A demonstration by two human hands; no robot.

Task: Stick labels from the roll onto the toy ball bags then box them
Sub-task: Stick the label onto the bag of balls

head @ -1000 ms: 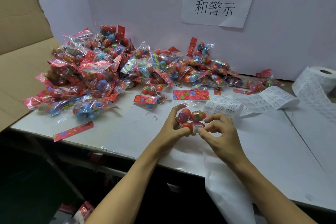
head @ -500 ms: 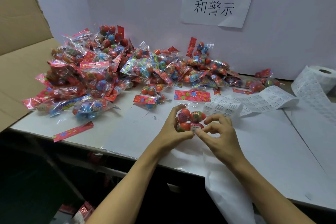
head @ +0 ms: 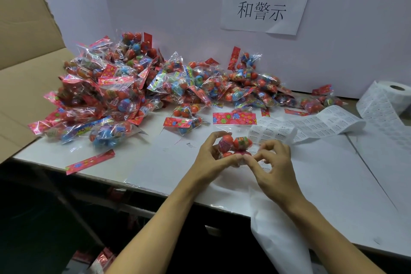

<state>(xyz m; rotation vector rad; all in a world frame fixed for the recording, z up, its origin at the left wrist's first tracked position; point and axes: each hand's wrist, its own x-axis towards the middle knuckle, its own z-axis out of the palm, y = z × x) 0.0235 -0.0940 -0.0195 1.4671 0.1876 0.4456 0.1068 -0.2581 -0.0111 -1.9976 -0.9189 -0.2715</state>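
Together, the left hand (head: 211,158) and right hand (head: 274,167) pinched one bag (head: 233,144) just above the worktop (head: 333,184) (thumbs meeting at its lower edge). More bags lay in a pile (head: 124,87) at ten o'clock; the label roll (head: 387,100) stood at two o'clock.

Packing workbench, heaped toy ball bags (head: 124,87), label roll (head: 387,100), inspection sign (head: 264,0)
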